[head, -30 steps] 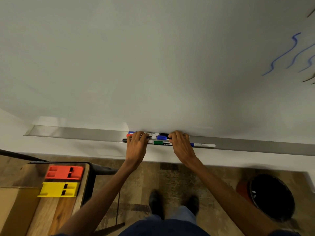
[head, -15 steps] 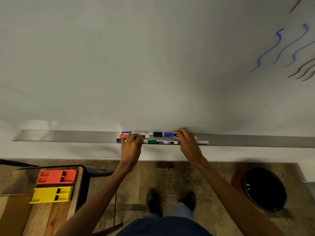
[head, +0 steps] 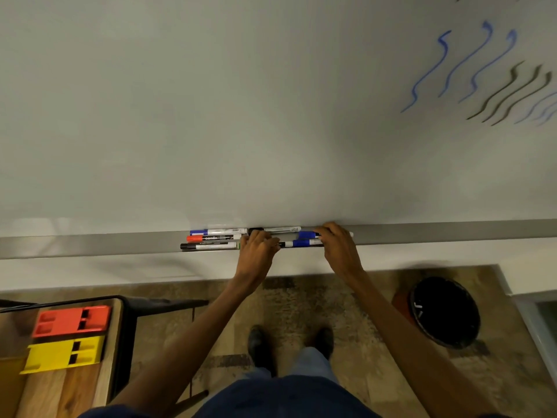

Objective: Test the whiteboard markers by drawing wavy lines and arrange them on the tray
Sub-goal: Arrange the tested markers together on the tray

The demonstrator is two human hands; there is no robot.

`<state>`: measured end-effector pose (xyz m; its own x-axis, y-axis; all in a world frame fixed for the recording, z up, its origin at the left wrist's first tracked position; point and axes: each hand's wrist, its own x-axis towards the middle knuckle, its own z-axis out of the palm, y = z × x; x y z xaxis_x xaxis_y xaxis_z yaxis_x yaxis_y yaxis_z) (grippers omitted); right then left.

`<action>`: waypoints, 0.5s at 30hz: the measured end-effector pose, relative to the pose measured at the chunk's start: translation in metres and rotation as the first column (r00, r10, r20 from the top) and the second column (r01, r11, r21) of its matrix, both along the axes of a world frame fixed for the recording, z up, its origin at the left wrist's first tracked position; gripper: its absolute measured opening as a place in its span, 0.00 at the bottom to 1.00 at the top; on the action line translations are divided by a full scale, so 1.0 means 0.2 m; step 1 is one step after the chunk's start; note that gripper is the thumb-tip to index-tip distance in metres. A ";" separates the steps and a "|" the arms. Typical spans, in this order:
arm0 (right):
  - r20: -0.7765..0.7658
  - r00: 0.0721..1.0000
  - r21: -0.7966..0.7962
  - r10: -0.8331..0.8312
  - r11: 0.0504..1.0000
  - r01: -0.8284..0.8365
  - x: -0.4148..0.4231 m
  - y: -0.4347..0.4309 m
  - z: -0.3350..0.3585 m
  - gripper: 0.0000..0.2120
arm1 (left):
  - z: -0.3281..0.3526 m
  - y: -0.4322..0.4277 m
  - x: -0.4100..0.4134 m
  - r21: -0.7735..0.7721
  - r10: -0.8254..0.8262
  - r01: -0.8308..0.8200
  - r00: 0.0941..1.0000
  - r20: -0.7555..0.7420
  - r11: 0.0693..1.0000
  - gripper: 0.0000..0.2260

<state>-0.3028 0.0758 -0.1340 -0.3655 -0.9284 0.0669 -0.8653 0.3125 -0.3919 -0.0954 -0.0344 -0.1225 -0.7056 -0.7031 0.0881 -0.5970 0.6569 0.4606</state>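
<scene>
My left hand and right hand curl their fingers round the ends of the blue markers. They lie between my hands on the tray, beside three other markers.

Both bare forearms reached forward and up from the bottom edge, nearly straight, converging toward the middle. Bare left hand: palm down, back of hand to camera, wrist about in line with the forearm. Its fingers were bent at the knuckles, tips tucked under and hidden, with the thumb out sideways toward the other hand. Bare right hand: palm down, wrist canted inward, fingers curled forward and to the left, tips also hidden. The hands sat level with each other, apart, not touching. Couldn't resolve from this angle whether either actually clamped anything.
</scene>
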 end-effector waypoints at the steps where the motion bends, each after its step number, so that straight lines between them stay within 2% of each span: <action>1: 0.002 1.000 0.010 0.006 1.000 -0.006 0.01 0.00 0.01 0.17 | 0.00 0.00 0.00 0.001 -0.004 0.004 1.000 0.013 1.000 0.10; 7: 0.052 0.998 0.041 0.035 0.998 -0.037 0.03 -0.03 0.01 0.17 | -0.03 -0.05 0.00 0.046 -0.006 0.003 0.998 0.060 0.999 0.10; 15: 0.062 0.995 0.044 0.077 0.996 -0.080 -0.01 -0.04 0.00 0.17 | 0.01 -0.07 -0.02 0.115 0.011 -0.016 0.999 0.045 0.993 0.08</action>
<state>-0.3051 0.0668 -0.1344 -0.2931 -0.9561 0.0028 -0.8633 0.2634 -0.4304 -0.0989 -0.0489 -0.1200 -0.6974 -0.7163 -0.0252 -0.6267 0.5924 0.5062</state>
